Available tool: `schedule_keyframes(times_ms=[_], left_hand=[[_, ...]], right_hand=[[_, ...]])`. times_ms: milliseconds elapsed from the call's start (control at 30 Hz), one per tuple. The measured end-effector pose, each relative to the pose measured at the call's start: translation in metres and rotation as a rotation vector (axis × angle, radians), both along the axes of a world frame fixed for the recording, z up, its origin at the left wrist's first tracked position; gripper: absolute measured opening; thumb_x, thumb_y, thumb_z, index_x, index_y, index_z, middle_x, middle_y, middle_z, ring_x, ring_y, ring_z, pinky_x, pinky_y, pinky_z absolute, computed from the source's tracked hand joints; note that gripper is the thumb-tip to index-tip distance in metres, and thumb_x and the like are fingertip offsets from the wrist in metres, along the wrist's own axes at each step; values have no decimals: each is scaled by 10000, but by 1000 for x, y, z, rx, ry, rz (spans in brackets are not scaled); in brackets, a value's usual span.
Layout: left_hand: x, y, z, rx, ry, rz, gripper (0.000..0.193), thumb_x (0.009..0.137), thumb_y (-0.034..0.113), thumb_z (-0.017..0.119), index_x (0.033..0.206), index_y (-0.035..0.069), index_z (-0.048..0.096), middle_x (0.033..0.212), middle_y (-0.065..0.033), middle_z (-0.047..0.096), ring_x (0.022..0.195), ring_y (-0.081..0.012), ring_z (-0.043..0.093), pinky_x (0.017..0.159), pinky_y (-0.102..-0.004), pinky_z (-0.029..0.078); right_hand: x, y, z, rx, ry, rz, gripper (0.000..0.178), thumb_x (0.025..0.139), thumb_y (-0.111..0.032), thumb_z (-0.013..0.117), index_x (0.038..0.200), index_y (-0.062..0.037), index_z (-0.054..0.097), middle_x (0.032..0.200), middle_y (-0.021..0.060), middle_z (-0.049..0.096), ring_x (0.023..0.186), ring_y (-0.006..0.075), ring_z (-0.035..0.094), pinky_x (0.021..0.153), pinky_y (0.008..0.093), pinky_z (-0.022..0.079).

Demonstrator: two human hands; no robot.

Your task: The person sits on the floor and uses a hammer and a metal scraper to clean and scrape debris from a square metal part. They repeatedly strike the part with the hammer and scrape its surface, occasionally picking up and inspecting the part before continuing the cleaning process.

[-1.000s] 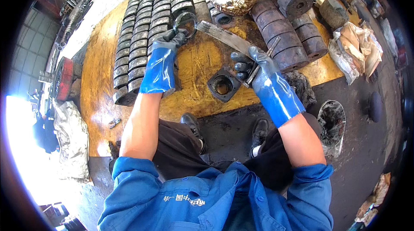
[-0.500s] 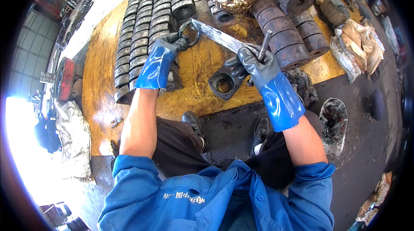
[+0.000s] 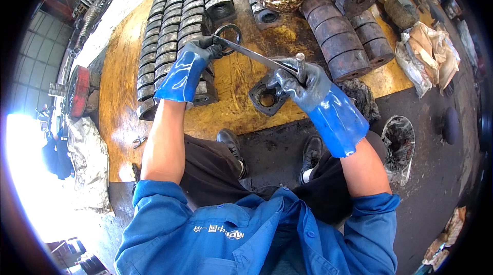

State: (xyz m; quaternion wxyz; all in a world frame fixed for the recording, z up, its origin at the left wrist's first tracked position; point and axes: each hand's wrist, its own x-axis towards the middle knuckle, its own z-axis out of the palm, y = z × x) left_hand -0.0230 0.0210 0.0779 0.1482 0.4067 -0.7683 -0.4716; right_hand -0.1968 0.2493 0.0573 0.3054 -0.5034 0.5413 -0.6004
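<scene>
Both clamped, our left hand (image 3: 202,51) grips the ring (image 3: 239,34), our right hand (image 3: 308,87) the blade (image 3: 257,58), seemingly scraping, next needing steadiness.

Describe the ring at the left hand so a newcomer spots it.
On the yellow-brown wooden work surface, find the long rows of dark blocks toward the left. At their right side, the gloved left hand grips a ring near the far end of a flat blade. It is a thin, dark, open hoop, unlike the thick blocks around it.
</scene>
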Motion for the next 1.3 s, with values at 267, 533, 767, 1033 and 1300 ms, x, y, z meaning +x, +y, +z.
schedule_keyframes(times_ms=[267,533,767,1033,1300], left_hand=[[-1,11,13,-5,137,-3,250,904,202,657,1077,24,683,862,-21,679,721,-95,599,633,-243,505],[1,-22,5,489,514,19,261,948,113,560,1153,-45,591,1098,-153,644,981,-227,634,845,-347,562],[3,-34,-9,489,507,96,263,948,93,550,1159,-62,573,1119,-166,632,992,-252,630,848,-363,567],[7,-71,-63,96,568,-37,293,983,247,523,1165,44,629,1036,-47,683,909,-123,637,797,-254,540],[-3,-26,-16,595,630,77,264,961,224,564,1104,11,628,1023,-83,675,905,-151,648,792,-267,557]], right_hand=[[-22,11,26,137,-304,-41,317,940,-188,605,1176,23,598,913,104,709,786,122,677,668,239,535],[-45,25,38,301,-366,-133,345,933,-326,600,1097,-26,641,828,100,711,622,109,634,546,234,505],[-46,20,26,322,-375,-122,334,930,-330,606,1077,-33,647,824,94,711,597,100,625,515,218,491],[-43,16,19,311,-461,-14,308,931,-303,606,1099,-45,625,829,90,706,601,107,626,499,231,486],[-39,13,20,301,-548,-113,294,917,-264,628,1084,-22,630,796,117,702,558,130,619,469,250,490]])
